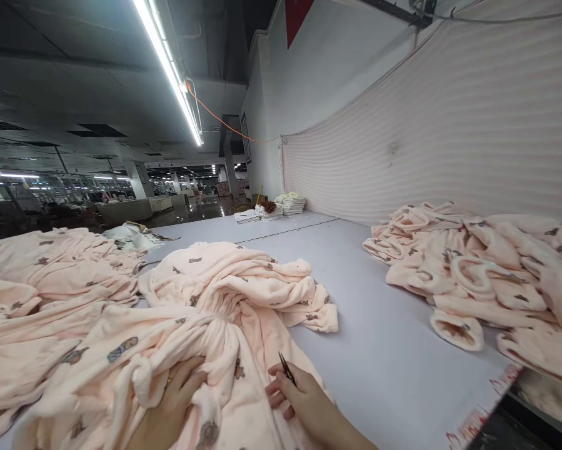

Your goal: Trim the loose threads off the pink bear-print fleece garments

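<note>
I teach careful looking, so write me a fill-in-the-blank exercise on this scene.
1. The hand holding the dark pointed tool is the person's ____.
2. The hand partly covered by pale fabric is the person's ____.
3. The cord strung from the lamp is coloured ____.
4. The marks on the table are ____.

Missing words: right; left; orange; red.

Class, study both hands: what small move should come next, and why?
Probably smooth the pale pink garment with the left hand: folds bunch around that hand, while the right hand holds the dark pointed tool tip upward.
</note>
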The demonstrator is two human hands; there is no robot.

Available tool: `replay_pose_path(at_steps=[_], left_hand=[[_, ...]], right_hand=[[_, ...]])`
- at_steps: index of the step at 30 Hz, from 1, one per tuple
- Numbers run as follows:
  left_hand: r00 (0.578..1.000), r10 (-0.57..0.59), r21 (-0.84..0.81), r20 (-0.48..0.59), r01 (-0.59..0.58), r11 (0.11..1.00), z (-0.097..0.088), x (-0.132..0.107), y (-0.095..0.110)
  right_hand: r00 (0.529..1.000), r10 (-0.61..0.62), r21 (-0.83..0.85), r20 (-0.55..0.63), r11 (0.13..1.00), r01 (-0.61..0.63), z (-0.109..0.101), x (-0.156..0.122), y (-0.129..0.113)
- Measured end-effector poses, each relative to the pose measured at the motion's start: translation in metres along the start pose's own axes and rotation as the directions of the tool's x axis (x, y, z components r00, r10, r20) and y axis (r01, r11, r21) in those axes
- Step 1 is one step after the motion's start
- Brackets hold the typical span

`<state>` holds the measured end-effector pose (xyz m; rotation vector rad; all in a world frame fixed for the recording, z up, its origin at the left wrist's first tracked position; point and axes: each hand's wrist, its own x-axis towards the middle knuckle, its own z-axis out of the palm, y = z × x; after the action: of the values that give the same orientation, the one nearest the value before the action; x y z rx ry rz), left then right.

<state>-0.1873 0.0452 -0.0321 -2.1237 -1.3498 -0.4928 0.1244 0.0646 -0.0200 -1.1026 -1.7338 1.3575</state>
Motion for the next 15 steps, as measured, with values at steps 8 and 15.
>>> replay_pose_path(at_steps=[8, 15], left_hand=[[0.995, -0.089, 0.061, 0.040, 0.086, 0.994, 0.050, 0.034, -0.082], [0.973, -0.219, 0.088, 0.079, 0.212, 0.973, 0.055, 0.037, -0.073]], right_hand=[[0.968, -0.080, -0.478, -0.237, 0.877, -0.044, -0.110, 0.150, 0.041], [0.972, -0.193, -0.554, -0.137, 0.828, 0.087, -0.094, 0.217, 0.000]])
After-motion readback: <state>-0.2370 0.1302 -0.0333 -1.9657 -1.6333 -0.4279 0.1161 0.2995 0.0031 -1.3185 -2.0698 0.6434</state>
